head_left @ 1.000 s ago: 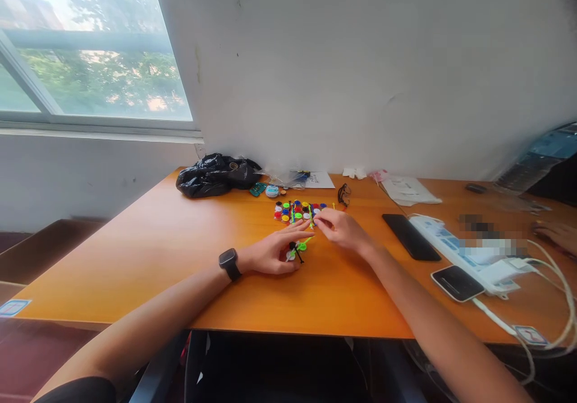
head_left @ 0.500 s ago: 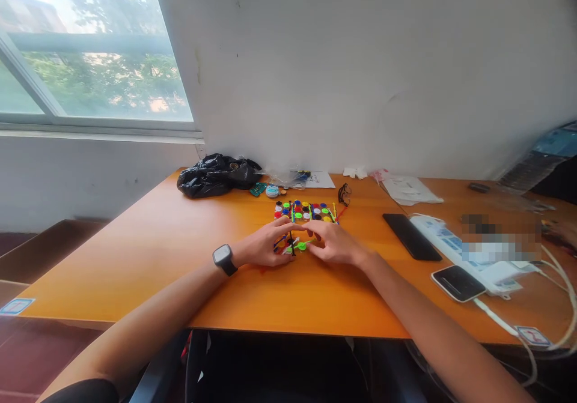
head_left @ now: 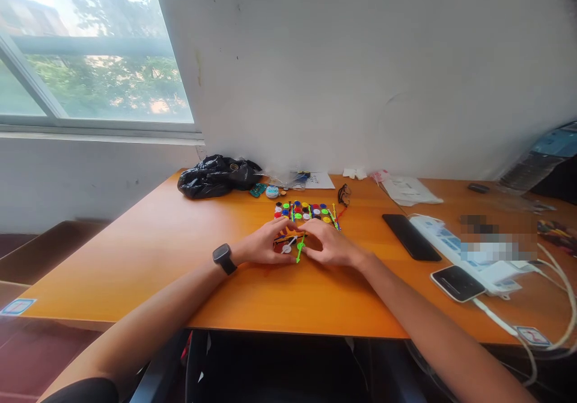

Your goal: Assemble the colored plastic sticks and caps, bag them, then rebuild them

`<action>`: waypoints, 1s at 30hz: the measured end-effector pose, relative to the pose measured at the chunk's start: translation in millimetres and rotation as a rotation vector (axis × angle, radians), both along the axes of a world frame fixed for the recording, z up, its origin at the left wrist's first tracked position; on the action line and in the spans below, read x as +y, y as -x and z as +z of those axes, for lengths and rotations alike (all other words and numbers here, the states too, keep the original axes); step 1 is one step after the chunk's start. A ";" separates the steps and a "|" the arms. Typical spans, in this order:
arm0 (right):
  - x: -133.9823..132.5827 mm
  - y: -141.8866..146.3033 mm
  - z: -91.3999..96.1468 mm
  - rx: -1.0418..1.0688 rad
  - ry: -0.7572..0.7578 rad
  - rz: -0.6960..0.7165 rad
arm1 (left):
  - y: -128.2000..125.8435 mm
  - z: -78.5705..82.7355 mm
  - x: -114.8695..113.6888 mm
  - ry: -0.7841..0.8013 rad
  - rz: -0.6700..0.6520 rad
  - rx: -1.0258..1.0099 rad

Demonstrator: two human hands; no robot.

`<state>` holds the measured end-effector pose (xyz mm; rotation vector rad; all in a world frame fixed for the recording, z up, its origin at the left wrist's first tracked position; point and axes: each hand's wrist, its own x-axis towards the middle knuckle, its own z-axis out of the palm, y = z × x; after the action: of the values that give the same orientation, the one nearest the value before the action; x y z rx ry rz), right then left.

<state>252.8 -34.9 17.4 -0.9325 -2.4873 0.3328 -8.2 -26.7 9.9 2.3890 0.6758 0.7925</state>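
Note:
My left hand (head_left: 267,242) curves around several small plastic pieces from the left, its thumb tip at the lower end of a bright green spinner arrow (head_left: 300,247). From the other side my right hand (head_left: 331,244) closes in, fingertips at the arrow's upper end and thumb beside its round middle. The green arrow points towards me. Just left of it lies a white spinner arrow (head_left: 287,248); darker pieces behind are partly hidden by my fingers. Beyond my hands, coloured round pieces (head_left: 298,215) sit in groups, with thin coloured sticks between them.
A black plastic bag (head_left: 216,176) lies at the back left. Glasses (head_left: 344,194) stand behind the pieces. To the right are a black phone (head_left: 411,236), a white power strip (head_left: 444,244) and a black-and-white device (head_left: 458,283) on a cable. The table's front edge is close below my arms.
The upright black arrow between my hands is no longer visible there. The green arrow has turned from sideways to pointing towards me, and the white arrow shows more clearly. Both hands shifted only slightly.

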 end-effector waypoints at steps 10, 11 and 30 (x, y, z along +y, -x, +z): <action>-2.9 5.4 0.9 -0.001 0.061 0.028 | 1.8 -8.1 3.8 0.115 -0.035 -0.006; -3.1 5.9 0.4 0.003 0.069 0.026 | 1.6 -10.5 4.2 0.112 -0.030 -0.017; -7.5 11.2 -2.7 -0.047 0.129 -0.112 | -2.3 -6.2 -0.3 0.303 -0.140 -0.113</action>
<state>241.6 -42.4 14.7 -1.1392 -2.4672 0.4428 -5.9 -27.0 3.7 2.0763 0.5343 0.7057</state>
